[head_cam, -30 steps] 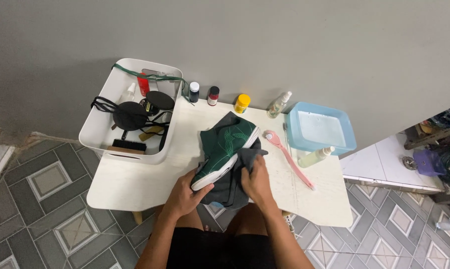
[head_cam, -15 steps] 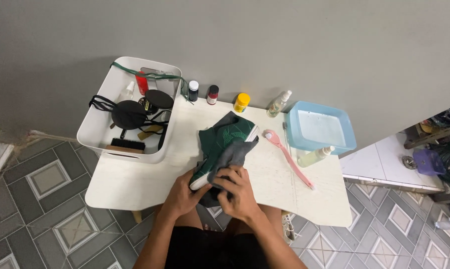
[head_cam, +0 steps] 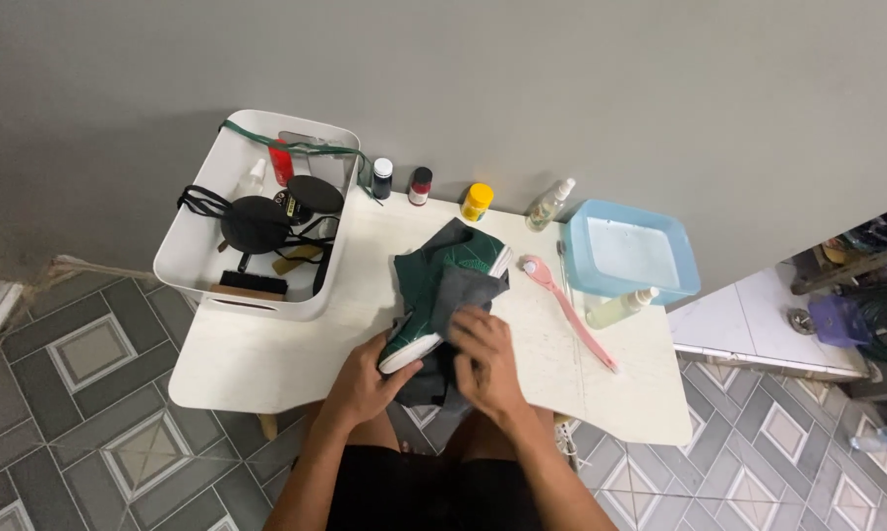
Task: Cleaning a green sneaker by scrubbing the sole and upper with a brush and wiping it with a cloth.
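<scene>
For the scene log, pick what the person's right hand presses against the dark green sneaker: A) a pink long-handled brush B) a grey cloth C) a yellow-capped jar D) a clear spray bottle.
B: the right hand presses a grey cloth onto the dark green sneaker, while the pink long-handled brush lies untouched on the white table.

Bare forearms, no sleeves or jewellery; black shorts point(head_cam: 433, 492) on the lap.
</scene>
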